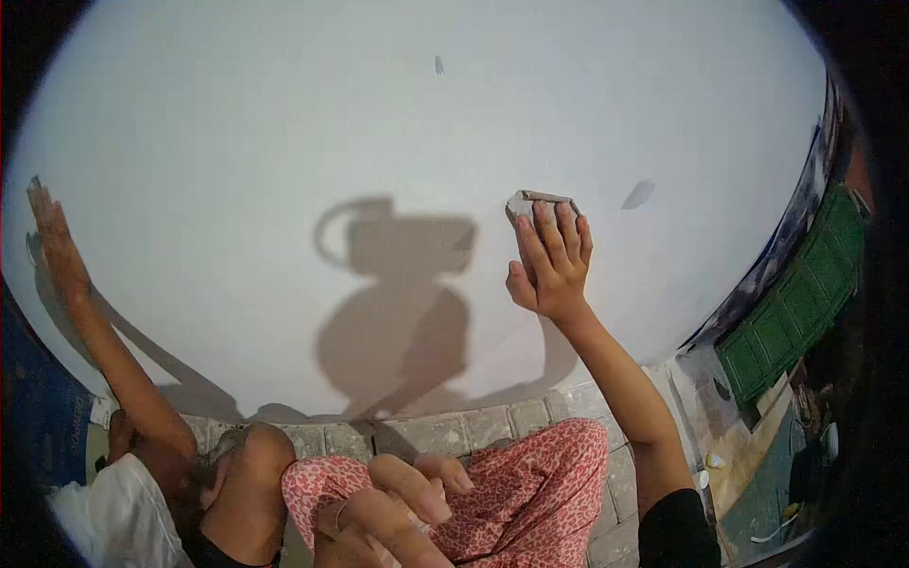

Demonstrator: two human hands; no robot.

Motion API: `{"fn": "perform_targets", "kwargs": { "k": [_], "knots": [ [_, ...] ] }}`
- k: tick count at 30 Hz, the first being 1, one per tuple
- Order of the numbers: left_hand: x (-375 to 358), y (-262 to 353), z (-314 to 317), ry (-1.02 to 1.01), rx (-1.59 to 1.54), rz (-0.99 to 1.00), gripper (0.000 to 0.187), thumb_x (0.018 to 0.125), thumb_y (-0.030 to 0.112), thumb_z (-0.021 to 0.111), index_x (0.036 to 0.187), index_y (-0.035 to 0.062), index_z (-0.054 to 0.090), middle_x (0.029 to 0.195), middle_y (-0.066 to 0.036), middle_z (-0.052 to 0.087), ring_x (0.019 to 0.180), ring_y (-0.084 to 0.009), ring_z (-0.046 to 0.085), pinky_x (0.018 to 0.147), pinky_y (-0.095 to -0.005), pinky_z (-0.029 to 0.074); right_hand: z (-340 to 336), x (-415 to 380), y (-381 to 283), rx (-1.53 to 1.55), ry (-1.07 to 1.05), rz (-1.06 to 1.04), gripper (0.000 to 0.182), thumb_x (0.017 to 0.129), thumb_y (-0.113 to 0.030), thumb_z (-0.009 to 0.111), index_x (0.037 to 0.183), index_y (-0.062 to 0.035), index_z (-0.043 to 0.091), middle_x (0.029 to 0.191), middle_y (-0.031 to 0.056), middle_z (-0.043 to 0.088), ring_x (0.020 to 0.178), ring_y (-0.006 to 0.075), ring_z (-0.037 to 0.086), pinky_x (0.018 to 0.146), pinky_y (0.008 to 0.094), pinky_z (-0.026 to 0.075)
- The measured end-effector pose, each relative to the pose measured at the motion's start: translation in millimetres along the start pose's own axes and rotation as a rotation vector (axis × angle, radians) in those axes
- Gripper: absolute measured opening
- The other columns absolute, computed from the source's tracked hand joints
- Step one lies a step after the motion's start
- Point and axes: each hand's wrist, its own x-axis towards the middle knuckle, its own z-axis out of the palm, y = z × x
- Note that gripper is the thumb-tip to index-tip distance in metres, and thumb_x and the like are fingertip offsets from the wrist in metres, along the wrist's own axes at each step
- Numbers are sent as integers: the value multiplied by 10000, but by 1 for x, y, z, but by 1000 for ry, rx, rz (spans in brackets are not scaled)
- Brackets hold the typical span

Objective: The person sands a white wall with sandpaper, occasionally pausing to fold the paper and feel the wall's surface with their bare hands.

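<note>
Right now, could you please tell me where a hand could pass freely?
The white wall is bare between the co-worker's raised hand and the right hand with its folded grey sheet, shadows aside. Below, it's crowded with the left hand and pink leopard-print trousers.

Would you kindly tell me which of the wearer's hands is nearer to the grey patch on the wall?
Right. The right hand lies over a flat pad against the wall, just left of the grey patch; the left hand is far below, near the lap.

Seemingly a rough workshop. Block paving (436,435) shows at lower centre, a green panel (791,298) amid clutter (748,459) at right.
</note>
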Motion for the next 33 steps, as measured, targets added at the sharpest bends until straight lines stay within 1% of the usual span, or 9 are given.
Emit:
{"fn": "perform_targets", "kwargs": {
  "k": [6, 10, 11, 14, 17, 20, 27, 30, 33],
  "knots": [
    [4, -129, -47, 26, 7, -43, 541, 998, 353, 225, 1464, 99, 114, 1534, -71, 72, 1411, -204, 56, 1151, -396, 106, 0, -1, 0, 16, 3, 0, 474, 834, -318, 465, 1277, -168, 541, 1366, 67, 465, 1319, 278, 344, 1107, 447, 166],
    [-19, -375, -33, 0, 39, -368, 530, 1001, 346, 226, 1461, 101, 135, 1534, -72, 69, 1411, -209, 55, 1149, -397, 113, 1, -2, 0, -1, 0, -4, 473, 836, -321, 460, 1276, -167, 542, 1368, 68, 463, 1322, 280, 339, 1107, 448, 164],
    [-20, -388, -17, -31, 33, -531, 527, 1001, 344, 226, 1461, 102, 140, 1535, -73, 69, 1411, -211, 55, 1149, -397, 114, 2, -2, 0, -4, -2, -1, 471, 837, -324, 457, 1272, -165, 546, 1368, 69, 463, 1322, 280, 340, 1106, 448, 164],
    [-52, -333, 45, -89, -74, -1056, 518, 1003, 339, 227, 1459, 103, 156, 1535, -74, 67, 1411, -214, 54, 1148, -398, 120, 1, -1, 0, -10, -2, -6, 466, 837, -326, 458, 1262, -161, 554, 1364, 70, 468, 1318, 280, 344, 1104, 449, 165],
    [-34, -367, 37, -99, 115, -296, 498, 1008, 326, 205, 1460, 121, 160, 1532, -68, 87, 1407, -197, 79, 1149, -376, 127, -1, 0, -1, -10, -2, -6, 462, 833, -322, 466, 1254, -158, 562, 1354, 70, 478, 1310, 280, 354, 1102, 451, 168],
    [-32, -169, 8, 5, 178, 62, 480, 1012, 313, 183, 1460, 139, 165, 1529, -63, 106, 1403, -180, 105, 1150, -354, 134, -1, 0, -2, -12, -8, 2, 461, 828, -316, 477, 1252, -157, 565, 1345, 68, 486, 1301, 281, 365, 1099, 453, 174],
    [-64, -28, 3, 87, 286, -20, 471, 1017, 310, 164, 1465, 169, 136, 1532, -41, 98, 1402, -160, 106, 1156, -340, 115, -1, 0, 0, -18, 26, -66, 482, 814, -280, 467, 1240, -68, 548, 1339, 147, 473, 1302, 338, 353, 1095, 478, 184],
    [-60, 0, 8, -3, 40, -51, 474, 1017, 312, 164, 1467, 171, 119, 1533, -29, 93, 1402, -156, 107, 1156, -344, 101, -2, 1, -1, -10, 13, -8, 444, 831, -313, 478, 1236, -161, 578, 1337, 63, 491, 1290, 278, 380, 1104, 452, 183],
    [-45, 19, 18, -83, -178, -77, 606, 970, 501, 172, 1459, 143, 178, 1508, -70, 198, 1381, -204, 201, 1133, -384, 177, -2, -1, -1, -3, -15, 3, 448, 828, -314, 479, 1238, -163, 577, 1341, 62, 488, 1294, 275, 375, 1101, 451, 183]
  ]
}}
